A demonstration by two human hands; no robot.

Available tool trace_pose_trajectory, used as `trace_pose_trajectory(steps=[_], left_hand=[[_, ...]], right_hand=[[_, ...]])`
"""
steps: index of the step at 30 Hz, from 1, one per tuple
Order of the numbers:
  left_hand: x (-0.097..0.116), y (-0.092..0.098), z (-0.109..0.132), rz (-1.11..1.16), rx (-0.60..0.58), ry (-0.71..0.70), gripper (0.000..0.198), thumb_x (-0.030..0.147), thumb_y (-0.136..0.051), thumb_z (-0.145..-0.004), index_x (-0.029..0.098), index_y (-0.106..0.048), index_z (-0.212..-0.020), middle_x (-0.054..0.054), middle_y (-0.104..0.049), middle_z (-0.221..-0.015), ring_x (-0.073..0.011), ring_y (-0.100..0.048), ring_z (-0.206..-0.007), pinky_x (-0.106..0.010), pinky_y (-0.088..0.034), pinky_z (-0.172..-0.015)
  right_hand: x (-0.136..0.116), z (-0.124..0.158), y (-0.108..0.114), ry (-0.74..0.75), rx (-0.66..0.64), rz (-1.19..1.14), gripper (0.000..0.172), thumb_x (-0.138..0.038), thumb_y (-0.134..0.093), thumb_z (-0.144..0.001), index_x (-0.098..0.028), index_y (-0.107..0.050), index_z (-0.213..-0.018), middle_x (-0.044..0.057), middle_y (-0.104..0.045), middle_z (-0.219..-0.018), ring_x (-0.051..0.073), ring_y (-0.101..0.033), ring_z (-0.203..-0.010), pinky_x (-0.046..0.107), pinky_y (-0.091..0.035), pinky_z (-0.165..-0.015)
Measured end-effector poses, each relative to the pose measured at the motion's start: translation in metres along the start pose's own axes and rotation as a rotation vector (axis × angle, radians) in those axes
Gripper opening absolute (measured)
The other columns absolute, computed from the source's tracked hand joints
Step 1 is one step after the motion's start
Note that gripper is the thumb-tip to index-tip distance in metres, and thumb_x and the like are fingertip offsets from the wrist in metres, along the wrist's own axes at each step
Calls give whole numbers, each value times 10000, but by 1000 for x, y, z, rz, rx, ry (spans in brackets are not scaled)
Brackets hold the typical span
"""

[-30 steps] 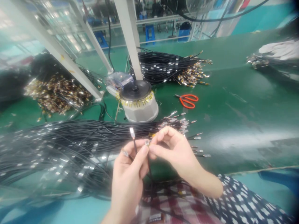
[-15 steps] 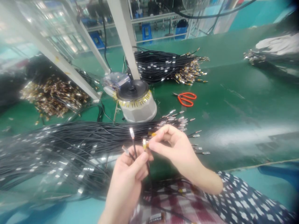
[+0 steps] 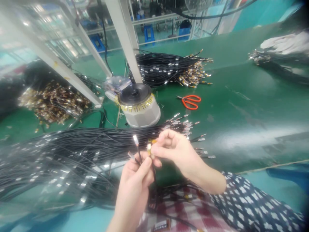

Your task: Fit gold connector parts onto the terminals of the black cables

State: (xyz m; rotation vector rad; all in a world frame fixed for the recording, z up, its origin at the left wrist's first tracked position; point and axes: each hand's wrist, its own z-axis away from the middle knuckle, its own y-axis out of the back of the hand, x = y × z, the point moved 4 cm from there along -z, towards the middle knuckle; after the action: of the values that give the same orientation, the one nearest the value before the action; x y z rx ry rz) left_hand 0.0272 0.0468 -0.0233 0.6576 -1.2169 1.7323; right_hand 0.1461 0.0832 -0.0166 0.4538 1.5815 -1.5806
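My left hand (image 3: 137, 175) is closed around a few black cables (image 3: 138, 150), their silvery connector ends sticking up above the fingers. One connector (image 3: 149, 147) has yellow tape around its base and stands between both hands. My right hand (image 3: 177, 151) pinches a small piece of yellow-amber tape (image 3: 154, 141) right beside that connector. Whether the tape touches the connector is hard to make out. Behind the hands lies a thick bundle of black cables (image 3: 79, 138), with bare silvery ends pointing right.
A round tape dispenser (image 3: 143, 116) with yellow strips on its rim stands behind the bundle. Red-handled scissors (image 3: 191, 102) lie right of it. More cables with taped ends (image 3: 159, 69) lie farther back, beside a white post (image 3: 125, 38). Another cable heap (image 3: 58, 103) is at left.
Both hands keep their grips on the cables and tape. My right hand has shifted slightly left, nearer the left fingers. The whole view has moved a little.
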Motion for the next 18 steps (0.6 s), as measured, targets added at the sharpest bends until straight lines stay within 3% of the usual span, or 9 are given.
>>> trace_pose_trajectory(steps=[7,13,18], left_hand=[[2,-3,-1,-21,-23,9,227,286,-746,-793,135,-594,-715,5,-622,-642,12,-241,-387,-148,-195,-402],[3,0,0,-50,95,-22,258,238,-839,-670,149,-603,-724,42,-573,-581,2,-274,-396,-148,-209,-407],[7,-1,3,-99,97,-50,278,264,-838,-662,139,-590,-660,-29,-665,-583,-1,-303,-391,-155,-222,-417]], right_hand=[[1,2,2,88,114,103,283,-172,-807,-674,-182,-528,-719,-30,-665,-699,95,-609,-546,250,-504,-584],[-3,8,1,188,180,200,262,-148,-797,-679,-186,-542,-724,-33,-652,-713,117,-633,-724,257,-503,-713],[4,4,0,-51,-31,-38,300,-136,-782,-701,-192,-514,-823,-60,-674,-631,78,-591,-507,215,-469,-570]])
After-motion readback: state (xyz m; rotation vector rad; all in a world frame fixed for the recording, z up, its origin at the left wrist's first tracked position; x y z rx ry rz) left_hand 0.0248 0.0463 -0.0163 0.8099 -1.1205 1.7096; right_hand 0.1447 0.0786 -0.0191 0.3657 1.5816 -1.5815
